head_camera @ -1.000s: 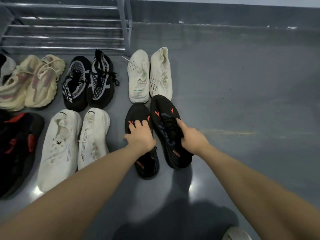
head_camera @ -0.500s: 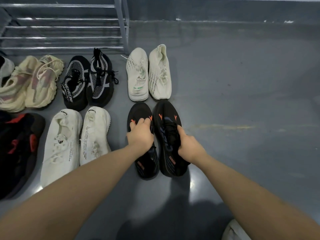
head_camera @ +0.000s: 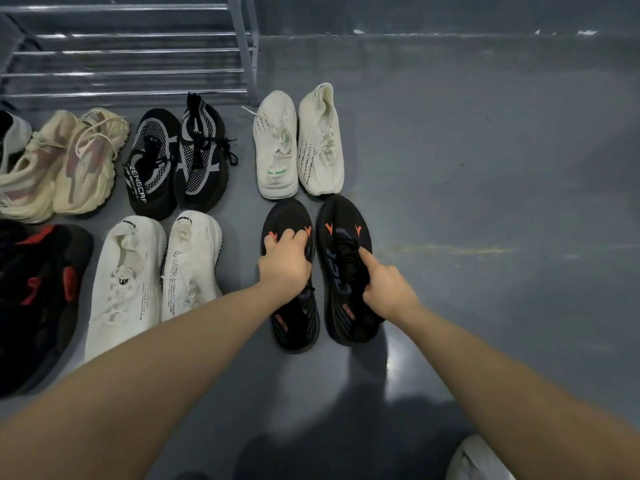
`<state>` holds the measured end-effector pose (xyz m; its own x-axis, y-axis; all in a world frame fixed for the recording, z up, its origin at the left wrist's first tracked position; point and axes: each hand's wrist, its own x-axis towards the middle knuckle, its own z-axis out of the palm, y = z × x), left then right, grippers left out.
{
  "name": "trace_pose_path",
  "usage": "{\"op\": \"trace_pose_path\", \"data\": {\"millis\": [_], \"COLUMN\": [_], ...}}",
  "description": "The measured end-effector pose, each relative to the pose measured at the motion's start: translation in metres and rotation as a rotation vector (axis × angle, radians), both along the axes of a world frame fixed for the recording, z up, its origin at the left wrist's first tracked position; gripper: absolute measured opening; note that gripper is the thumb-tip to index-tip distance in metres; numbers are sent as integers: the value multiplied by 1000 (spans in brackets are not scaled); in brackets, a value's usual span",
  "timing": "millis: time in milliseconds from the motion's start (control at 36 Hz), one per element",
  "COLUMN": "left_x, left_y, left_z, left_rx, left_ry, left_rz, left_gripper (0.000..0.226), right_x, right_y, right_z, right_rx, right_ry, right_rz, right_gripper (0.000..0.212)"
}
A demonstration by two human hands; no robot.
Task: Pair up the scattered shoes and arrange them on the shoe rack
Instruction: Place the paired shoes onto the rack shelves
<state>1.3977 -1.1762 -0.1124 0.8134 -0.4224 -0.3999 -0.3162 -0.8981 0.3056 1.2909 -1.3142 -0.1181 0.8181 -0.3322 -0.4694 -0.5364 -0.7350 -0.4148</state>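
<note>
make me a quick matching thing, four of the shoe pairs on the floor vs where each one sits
Things:
1. black and orange pair
2. off-white pair with green mark
3. black and grey mesh pair
4. plain white pair

Places:
A. front row, left of the held pair
B. under both hands
C. back row, just right of the rack leg
D. back row, beside the beige pair

Pairs: 1-B, 2-C, 3-D, 4-A

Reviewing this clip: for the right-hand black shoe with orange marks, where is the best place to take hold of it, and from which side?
Probably at the collar opening behind the laces, coming from above at the heel end. The right black shoe lies upright on the floor, toe toward the shoe rack, heel nearest the person, so the right hand already reaches it there. Its inner side sits close beside the left black shoe.
</note>
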Motion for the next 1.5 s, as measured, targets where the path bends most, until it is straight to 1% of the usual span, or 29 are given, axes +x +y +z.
{"op": "trace_pose_path", "data": {"millis": [222,306,389,417,472,556,667,750,833,917,1000,1111,1167,1306,1389,1444,1500], "left_x": [-2,1,1,0,1,6,11,12,13,16,23,36,39,38,36,36,36], "left_y": [-5,-3,-3,-2,-1,7,24,37,51,72,86,125,142,165,168,171,176], "left_z": [-1,-2,-2,-1,0,5,8,11,15,16,24,33,31,24,22,22,22], "left_rx": [15,27,44,50,46,-3,-26,-47,-65,-36,-7,46,85,194,207,212,209], "left_ry": [5,0,-25,-45,-101,-159,-191,-190,-209,-227,-216,-218,-204,-132,-110,-120,-140], "left_rz": [-14,-40,-59,-63,-73,-96,-123,-70,12,76,100,137,137,136,151,180,201], "left_gripper": [29,31,34,34,33,31,27,27,29,31,32,30,31,36,40,42,41], "right_x": [-2,0,9,12,17,22,34,50,68,87,97,108,113,126,129,130,129], "right_y": [0,4,9,9,11,13,21,33,47,65,78,109,122,152,168,179,188], "right_z": [-4,2,7,8,9,11,11,13,14,13,11,7,3,-8,-9,-10,-11], "right_rx": [-68,-126,-242,-275,-297,-260,-188,-128,-78,-18,-25,-36,-39,-40,-31,-39,-52], "right_ry": [13,29,-73,-124,-206,-292,-351,-385,-390,-388,-403,-377,-359,-264,-187,-126,-105], "right_rz": [39,19,28,34,58,56,22,19,50,101,128,291,335,346,313,331,330], "right_gripper": [77,66,48,47,53,54,40,31,30,29,23,27,29,43,56,64,60]}}
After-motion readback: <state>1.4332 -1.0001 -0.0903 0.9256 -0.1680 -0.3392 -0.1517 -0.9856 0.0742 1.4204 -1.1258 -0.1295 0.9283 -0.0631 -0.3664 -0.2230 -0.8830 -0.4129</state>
